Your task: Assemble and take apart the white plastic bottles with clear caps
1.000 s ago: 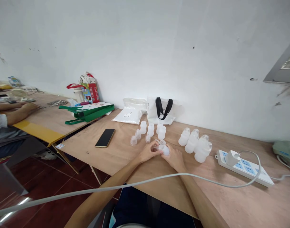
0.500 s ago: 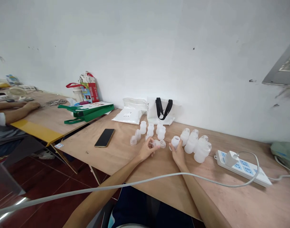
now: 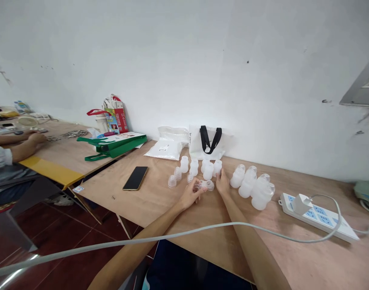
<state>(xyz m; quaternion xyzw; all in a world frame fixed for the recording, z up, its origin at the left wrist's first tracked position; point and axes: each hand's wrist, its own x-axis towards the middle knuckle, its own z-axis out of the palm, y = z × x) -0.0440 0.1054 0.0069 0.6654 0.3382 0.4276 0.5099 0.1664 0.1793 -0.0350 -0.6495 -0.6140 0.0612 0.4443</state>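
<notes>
My left hand (image 3: 190,196) pinches a small transparent plastic ring (image 3: 199,186) at its fingertips, and a matching translucent piece (image 3: 210,185) sits just to its right. My right hand (image 3: 222,182) has its fingertips against a frosted white plastic bottle (image 3: 217,168). Other white bottles (image 3: 194,166) stand in a loose group beyond my hands, with small translucent cups (image 3: 172,181) to their left. Larger frosted bottles with transparent tops (image 3: 247,183) stand to the right of my right hand. Both hands are on the plywood table (image 3: 160,201).
A black phone (image 3: 135,178) lies left of the bottles. A white power strip (image 3: 315,215) sits at right, and a white cable (image 3: 184,233) crosses above my forearms. White packets (image 3: 164,149) and a black-handled bag (image 3: 207,141) stand by the wall. A co-worker's hand (image 3: 36,139) rests on the adjoining table.
The white bottle has moved from my right hand's grip to stand farther back among the others. My right hand has moved up beside it, and my hands are closer together.
</notes>
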